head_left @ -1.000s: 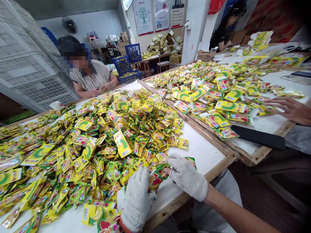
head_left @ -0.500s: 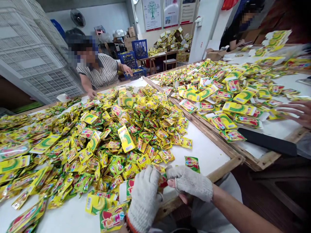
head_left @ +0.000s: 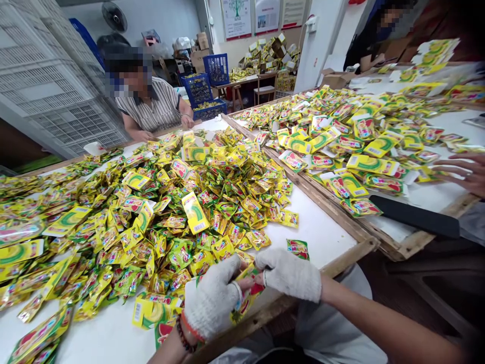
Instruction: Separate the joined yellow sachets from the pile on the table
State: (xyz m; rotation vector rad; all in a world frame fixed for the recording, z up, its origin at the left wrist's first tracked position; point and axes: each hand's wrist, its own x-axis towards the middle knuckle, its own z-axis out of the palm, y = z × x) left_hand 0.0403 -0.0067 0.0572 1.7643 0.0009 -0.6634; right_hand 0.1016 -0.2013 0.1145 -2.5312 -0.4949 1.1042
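My left hand, in a fingerless white knit glove, is closed around a small yellow, green and red candy box near the table's front edge. My right hand, gloved alike, pinches the box's upper end with its fingertips. Much of the box is hidden by the fingers. A red and green candy packet lies just beyond my right hand. Under my left wrist, a flat box is partly covered. Beside it sits a yellow box with a barcode. A large heap of candy packets spreads ahead.
Wooden strips edge the white table. A second heap covers the table to the right, near a black flat object and another person's hand. A person in stripes sits across. White crates stand left.
My left hand has turned, showing more of the box between my hands. My right hand has shifted slightly left and up. The person across has drawn their hands back toward themselves.
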